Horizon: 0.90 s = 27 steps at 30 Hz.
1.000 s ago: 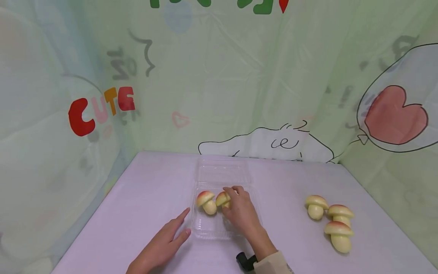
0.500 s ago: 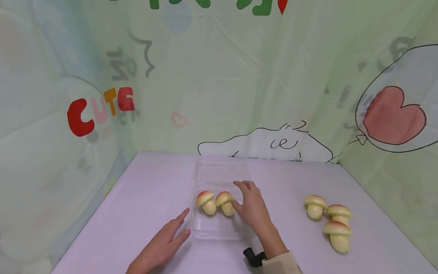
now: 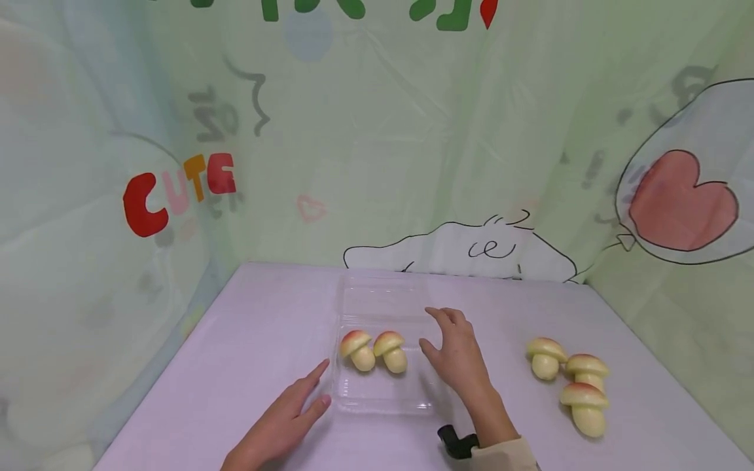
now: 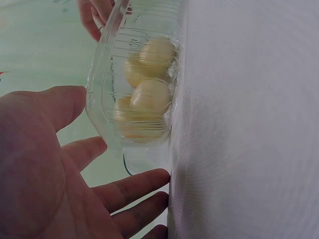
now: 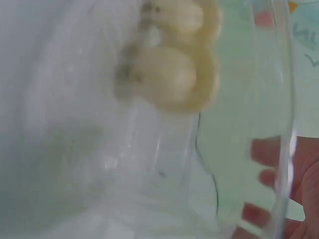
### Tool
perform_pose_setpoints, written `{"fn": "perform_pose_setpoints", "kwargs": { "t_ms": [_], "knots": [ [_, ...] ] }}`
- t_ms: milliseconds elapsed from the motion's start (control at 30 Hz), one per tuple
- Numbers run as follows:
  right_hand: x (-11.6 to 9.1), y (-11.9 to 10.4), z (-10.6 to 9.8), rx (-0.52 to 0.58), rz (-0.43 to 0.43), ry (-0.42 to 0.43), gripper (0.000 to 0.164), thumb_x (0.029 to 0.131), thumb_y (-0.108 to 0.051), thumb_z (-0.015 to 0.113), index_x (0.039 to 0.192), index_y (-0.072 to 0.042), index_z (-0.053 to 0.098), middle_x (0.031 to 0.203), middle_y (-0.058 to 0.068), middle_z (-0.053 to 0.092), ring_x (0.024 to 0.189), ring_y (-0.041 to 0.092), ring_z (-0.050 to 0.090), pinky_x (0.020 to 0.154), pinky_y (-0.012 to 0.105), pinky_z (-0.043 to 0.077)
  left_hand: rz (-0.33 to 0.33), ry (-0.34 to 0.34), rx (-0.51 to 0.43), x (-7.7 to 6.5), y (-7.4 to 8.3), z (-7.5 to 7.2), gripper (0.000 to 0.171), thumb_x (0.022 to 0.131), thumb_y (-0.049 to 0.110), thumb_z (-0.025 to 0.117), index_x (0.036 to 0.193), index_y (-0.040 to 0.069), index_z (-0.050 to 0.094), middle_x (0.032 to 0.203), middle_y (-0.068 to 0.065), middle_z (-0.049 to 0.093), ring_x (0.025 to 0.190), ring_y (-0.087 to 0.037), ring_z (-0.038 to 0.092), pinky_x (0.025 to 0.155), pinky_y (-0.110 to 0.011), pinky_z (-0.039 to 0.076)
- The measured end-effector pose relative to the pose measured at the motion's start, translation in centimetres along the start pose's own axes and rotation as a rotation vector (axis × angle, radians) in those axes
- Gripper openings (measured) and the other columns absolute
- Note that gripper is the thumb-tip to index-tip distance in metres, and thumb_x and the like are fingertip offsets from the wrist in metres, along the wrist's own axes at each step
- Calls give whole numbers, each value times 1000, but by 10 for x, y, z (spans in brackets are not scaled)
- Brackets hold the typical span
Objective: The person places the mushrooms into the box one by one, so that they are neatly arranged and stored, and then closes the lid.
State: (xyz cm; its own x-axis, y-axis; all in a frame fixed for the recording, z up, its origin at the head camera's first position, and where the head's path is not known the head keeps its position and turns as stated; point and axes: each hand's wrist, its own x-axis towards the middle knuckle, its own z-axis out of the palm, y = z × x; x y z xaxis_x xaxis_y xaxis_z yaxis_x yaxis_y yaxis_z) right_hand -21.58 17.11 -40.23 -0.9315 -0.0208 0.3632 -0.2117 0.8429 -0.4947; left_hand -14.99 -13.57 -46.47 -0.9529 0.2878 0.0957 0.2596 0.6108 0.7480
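Two mushroom-shaped pieces (image 3: 358, 351) (image 3: 391, 352), cream-stemmed with red-tinged yellow caps, lie side by side in a clear plastic clamshell box (image 3: 383, 409). Its lid (image 3: 383, 299) is folded back on the far side. My left hand (image 3: 287, 412) is spread at the box's left side, holding nothing; in the left wrist view its thumb and fingertips are right by the clear wall. Over the box's right edge, my right hand (image 3: 462, 360) has its fingers apart and nothing between them. In the right wrist view, the blurred clear wall stands in front of that hand's fingers (image 5: 264, 149).
On the right of the white-covered table (image 3: 283, 314) lie three more mushroom-shaped pieces, one alone (image 3: 545, 358) and two overlapping in view (image 3: 584, 409). A black device (image 3: 456, 443) sits at the right wrist. Printed curtains (image 3: 389, 131) surround the table's back and sides.
My right hand has let go of the second mushroom-shaped piece in the box and moved off to the right. The left hand has stayed in place.
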Motion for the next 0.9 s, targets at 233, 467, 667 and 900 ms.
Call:
{"fn": "perform_pose_setpoints", "kwargs": {
  "t_ms": [233,467,667,900],
  "knots": [
    [2,16,-19,9,41,4,58,92,-13,75,146,-4,55,145,27,49,132,49,49,105,62,47,19,8,15,0,-3,1,65,106,48,53,163,20,36,155,-16,52,145,-39,46,115,-65,36],
    [-5,36,-32,-3,75,20,57,93,-12,73,145,-2,54,146,31,46,133,52,46,106,65,45,32,-3,4,0,-2,1,65,106,49,52,163,22,35,156,-15,51,145,-38,46,115,-65,36],
    [-10,53,-31,-7,97,44,57,93,-12,72,146,0,52,144,33,46,129,56,46,103,66,45,32,-5,9,-2,-1,0,66,106,50,52,163,21,34,157,-12,50,146,-35,45,115,-64,36],
    [-11,65,-38,-27,115,103,57,93,-12,72,145,0,52,143,35,44,128,57,44,102,67,44,31,-5,1,-1,1,0,66,106,50,52,163,21,34,157,-12,50,146,-35,45,116,-64,36]
  ]
}}
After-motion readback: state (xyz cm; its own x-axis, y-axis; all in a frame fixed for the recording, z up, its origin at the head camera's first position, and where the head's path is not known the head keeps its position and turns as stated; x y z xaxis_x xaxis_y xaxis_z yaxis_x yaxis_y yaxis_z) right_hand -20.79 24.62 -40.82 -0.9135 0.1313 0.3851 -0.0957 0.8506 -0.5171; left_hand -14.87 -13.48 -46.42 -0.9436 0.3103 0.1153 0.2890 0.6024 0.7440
